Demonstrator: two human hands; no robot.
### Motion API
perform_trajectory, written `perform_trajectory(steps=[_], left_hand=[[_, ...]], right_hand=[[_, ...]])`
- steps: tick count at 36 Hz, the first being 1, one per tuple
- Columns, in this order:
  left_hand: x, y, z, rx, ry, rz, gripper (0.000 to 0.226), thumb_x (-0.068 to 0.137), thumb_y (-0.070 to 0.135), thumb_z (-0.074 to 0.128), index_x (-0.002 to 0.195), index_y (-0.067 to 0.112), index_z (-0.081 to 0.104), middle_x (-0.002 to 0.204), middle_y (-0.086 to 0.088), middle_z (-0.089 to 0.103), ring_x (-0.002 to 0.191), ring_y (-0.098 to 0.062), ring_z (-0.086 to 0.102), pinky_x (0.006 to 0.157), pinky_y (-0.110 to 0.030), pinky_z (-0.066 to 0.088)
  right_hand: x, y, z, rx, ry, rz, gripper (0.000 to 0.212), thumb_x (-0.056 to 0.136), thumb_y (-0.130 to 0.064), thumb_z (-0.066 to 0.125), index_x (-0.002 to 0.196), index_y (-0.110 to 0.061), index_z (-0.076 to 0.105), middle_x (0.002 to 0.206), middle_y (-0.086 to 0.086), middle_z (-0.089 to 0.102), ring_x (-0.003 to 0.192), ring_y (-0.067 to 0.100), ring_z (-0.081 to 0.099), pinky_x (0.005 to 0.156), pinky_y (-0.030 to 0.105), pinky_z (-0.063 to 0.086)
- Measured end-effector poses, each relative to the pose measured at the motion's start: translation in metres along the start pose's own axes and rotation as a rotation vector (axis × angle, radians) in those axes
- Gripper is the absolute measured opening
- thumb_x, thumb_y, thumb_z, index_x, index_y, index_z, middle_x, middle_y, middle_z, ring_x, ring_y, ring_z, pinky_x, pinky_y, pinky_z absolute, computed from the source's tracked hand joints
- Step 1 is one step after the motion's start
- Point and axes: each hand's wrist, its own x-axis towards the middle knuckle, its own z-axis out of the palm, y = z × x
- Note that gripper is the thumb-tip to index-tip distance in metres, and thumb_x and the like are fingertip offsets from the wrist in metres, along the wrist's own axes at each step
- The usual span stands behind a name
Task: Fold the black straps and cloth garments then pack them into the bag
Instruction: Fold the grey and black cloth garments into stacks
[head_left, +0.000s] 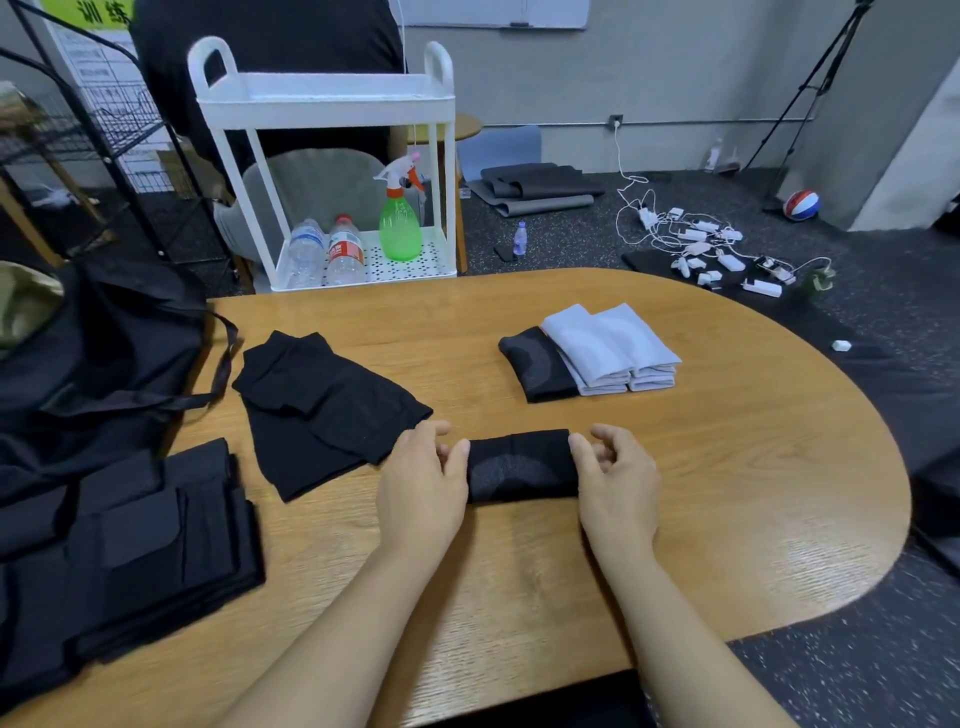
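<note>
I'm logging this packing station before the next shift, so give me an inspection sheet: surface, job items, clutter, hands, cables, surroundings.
Surface: wooden table, rounded end at the right.
Job items: folded black piece between the hands; black shorts lying flat; folded stack of grey and black pieces farther back; black garments piled at left; black bag at the left edge.
Clutter: nothing seen on the table.
Hands: left hand and right hand touch the piece's ends, fingers loosely curled.
Cables: white chargers and cords on the floor.
Surroundings: white cart with bottles and green spray bottle; ball; tripod.
</note>
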Motion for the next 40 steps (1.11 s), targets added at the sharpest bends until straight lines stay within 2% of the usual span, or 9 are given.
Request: perform_trajectory(steps=[6, 9, 14, 18, 21, 27, 34, 37, 40], left_hand=[[-0.023, 0.008, 0.006, 0.125, -0.040, 0.441, 0.042, 0.101, 0.032, 0.029, 0.126, 0.021, 0.061, 0.125, 0.007, 0.059, 0.117, -0.011, 0.048, 0.098, -0.027, 0.025], [-0.029, 0.014, 0.010, 0.071, -0.213, 0.482, 0.058, 0.101, 0.043, 0.014, 0.152, 0.020, 0.032, 0.151, 0.014, 0.034, 0.141, 0.005, 0.022, 0.118, -0.025, 0.005], [-0.024, 0.027, 0.012, -0.090, -0.439, 0.277, 0.068, 0.098, 0.055, 0.004, 0.156, 0.021, -0.006, 0.158, 0.019, 0.000, 0.142, 0.014, -0.010, 0.116, -0.017, -0.014], [-0.023, 0.015, 0.013, 0.256, -0.583, 0.276, 0.071, 0.094, 0.057, -0.006, 0.155, 0.020, -0.010, 0.163, 0.008, -0.011, 0.144, 0.001, -0.021, 0.117, -0.025, -0.019], [-0.025, 0.004, 0.015, 0.481, -0.550, 0.376, 0.080, 0.084, 0.061, -0.019, 0.154, 0.021, -0.014, 0.161, 0.007, -0.020, 0.143, -0.004, -0.028, 0.118, -0.031, -0.019], [-0.027, -0.001, 0.018, 0.539, -0.490, 0.387, 0.084, 0.082, 0.061, -0.022, 0.154, 0.018, -0.015, 0.162, 0.003, -0.018, 0.145, -0.007, -0.026, 0.119, -0.035, -0.017], [-0.027, -0.007, 0.013, 0.621, -0.467, 0.373, 0.083, 0.082, 0.061, -0.023, 0.154, 0.019, -0.016, 0.162, 0.003, -0.018, 0.146, -0.009, -0.025, 0.114, -0.036, -0.026], [-0.026, -0.009, 0.009, 0.637, -0.475, 0.349, 0.086, 0.080, 0.062, -0.024, 0.154, 0.019, -0.016, 0.162, 0.005, -0.017, 0.146, -0.008, -0.023, 0.112, -0.039, -0.028], [-0.022, -0.011, 0.001, 0.619, -0.496, 0.295, 0.083, 0.085, 0.064, -0.020, 0.154, 0.018, -0.014, 0.163, 0.005, -0.014, 0.147, -0.007, -0.019, 0.114, -0.042, -0.026]], right_hand=[[-0.016, 0.011, 0.000, -0.446, -0.103, -0.758, 0.045, 0.092, -0.034, 0.044, 0.126, -0.011, 0.062, 0.128, 0.005, 0.062, 0.120, 0.025, 0.055, 0.095, 0.038, 0.039], [-0.021, 0.013, 0.002, -0.609, -0.291, -0.885, 0.055, 0.093, -0.027, 0.033, 0.142, -0.008, 0.049, 0.149, 0.007, 0.044, 0.142, 0.022, 0.035, 0.111, 0.040, 0.024], [-0.017, 0.007, 0.003, -0.697, -0.429, -0.857, 0.058, 0.095, -0.028, 0.025, 0.147, -0.007, 0.040, 0.155, 0.010, 0.034, 0.146, 0.023, 0.026, 0.113, 0.041, 0.018], [-0.013, 0.019, 0.003, -0.728, -0.449, -0.802, 0.057, 0.092, -0.031, 0.034, 0.144, -0.008, 0.045, 0.150, 0.009, 0.044, 0.141, 0.022, 0.035, 0.110, 0.039, 0.021], [-0.010, 0.024, 0.003, -0.705, -0.437, -0.783, 0.057, 0.094, -0.035, 0.036, 0.143, -0.007, 0.045, 0.149, 0.009, 0.044, 0.139, 0.023, 0.039, 0.109, 0.039, 0.022], [-0.011, 0.027, 0.002, -0.721, -0.435, -0.723, 0.059, 0.096, -0.040, 0.034, 0.144, -0.006, 0.044, 0.150, 0.010, 0.043, 0.139, 0.024, 0.040, 0.108, 0.039, 0.022], [-0.012, 0.026, 0.001, -0.699, -0.510, -0.643, 0.075, 0.098, -0.057, 0.006, 0.153, -0.011, 0.024, 0.160, 0.003, 0.019, 0.149, 0.017, 0.011, 0.116, 0.035, 0.003], [-0.013, 0.024, -0.005, -0.715, -0.541, -0.570, 0.097, 0.078, -0.067, -0.028, 0.156, -0.018, 0.001, 0.162, -0.005, -0.005, 0.147, 0.008, -0.013, 0.117, 0.030, -0.011], [-0.012, 0.021, -0.011, -0.689, -0.549, -0.471, 0.108, 0.066, -0.071, -0.038, 0.156, -0.020, -0.006, 0.162, -0.008, -0.012, 0.144, 0.003, -0.020, 0.117, 0.029, -0.015]])
